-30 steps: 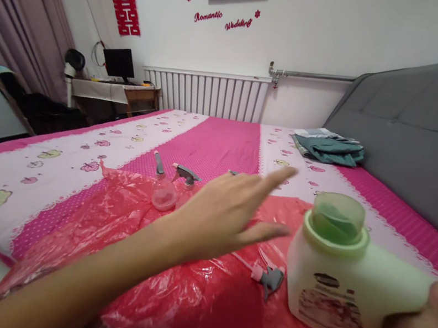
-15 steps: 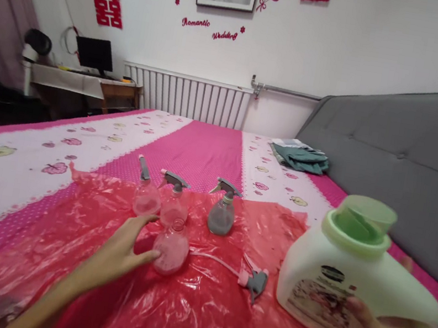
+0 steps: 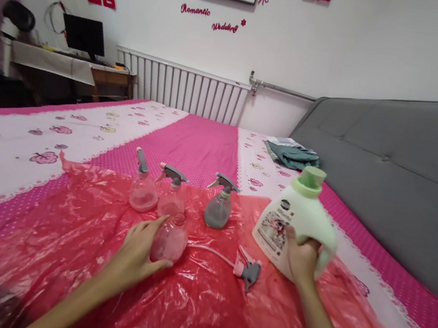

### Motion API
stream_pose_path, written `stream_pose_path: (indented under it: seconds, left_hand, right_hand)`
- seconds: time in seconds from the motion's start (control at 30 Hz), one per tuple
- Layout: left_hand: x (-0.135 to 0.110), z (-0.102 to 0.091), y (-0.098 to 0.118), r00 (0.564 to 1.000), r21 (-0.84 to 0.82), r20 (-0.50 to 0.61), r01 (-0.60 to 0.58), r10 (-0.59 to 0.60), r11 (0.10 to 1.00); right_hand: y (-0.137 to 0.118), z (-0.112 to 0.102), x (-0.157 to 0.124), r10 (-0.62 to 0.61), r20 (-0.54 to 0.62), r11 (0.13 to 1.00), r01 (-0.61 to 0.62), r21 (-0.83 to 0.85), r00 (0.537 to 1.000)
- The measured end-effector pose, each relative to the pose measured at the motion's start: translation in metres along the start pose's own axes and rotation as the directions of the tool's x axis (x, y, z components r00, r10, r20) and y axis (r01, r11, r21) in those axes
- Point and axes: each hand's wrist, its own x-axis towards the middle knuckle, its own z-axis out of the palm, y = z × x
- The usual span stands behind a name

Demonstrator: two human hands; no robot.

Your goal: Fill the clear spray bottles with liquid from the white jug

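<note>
My left hand (image 3: 135,253) wraps around a small clear pink bottle (image 3: 170,240) with no top, which stands on the red plastic sheet (image 3: 187,304). My right hand (image 3: 300,258) grips the handle of a pale green and white detergent jug (image 3: 295,221) with a green cap, tilted a little. Between the two hands lies a loose spray head (image 3: 248,271) with a thin tube. Behind stand three small spray bottles with grey triggers: two pink (image 3: 143,190) (image 3: 171,198) and one grey (image 3: 217,208).
The sheet covers a bed with a pink and white cover (image 3: 201,144). Folded green clothes (image 3: 291,155) lie at the far right by the grey headboard (image 3: 402,172). A radiator (image 3: 184,91) and a desk with a monitor (image 3: 82,40) stand along the back wall.
My left hand came down from mid-air and closed around the open pink bottle. My right hand carried the jug farther out over the sheet. The view shifted left and back.
</note>
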Motion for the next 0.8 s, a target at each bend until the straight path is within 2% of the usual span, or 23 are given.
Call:
stream_pose_path:
  seconds: [0.13, 0.3, 0.57, 0.8]
  left_hand:
    - [0.003, -0.001, 0.005, 0.999, 0.042, -0.015, 0.036, -0.035, 0.998]
    - [0.005, -0.003, 0.009, 0.998, 0.066, -0.015, 0.056, -0.055, 0.996]
    - [0.000, -0.003, 0.007, 0.999, 0.090, -0.028, 0.023, -0.021, 0.996]
    - [-0.001, 0.002, 0.003, 1.000, 0.070, -0.022, 0.016, -0.014, 0.997]
  right_hand:
    - [0.019, 0.002, 0.003, 0.015, 0.022, 0.997, -0.013, -0.071, 1.000]
    - [0.028, 0.001, 0.003, -0.006, 0.089, 0.988, 0.020, -0.156, 0.996]
    - [0.030, -0.001, -0.017, -0.042, 0.093, 0.969, 0.064, -0.240, 0.995]
    - [0.021, -0.019, -0.028, -0.065, 0.210, 0.959, 0.119, -0.259, 0.976]
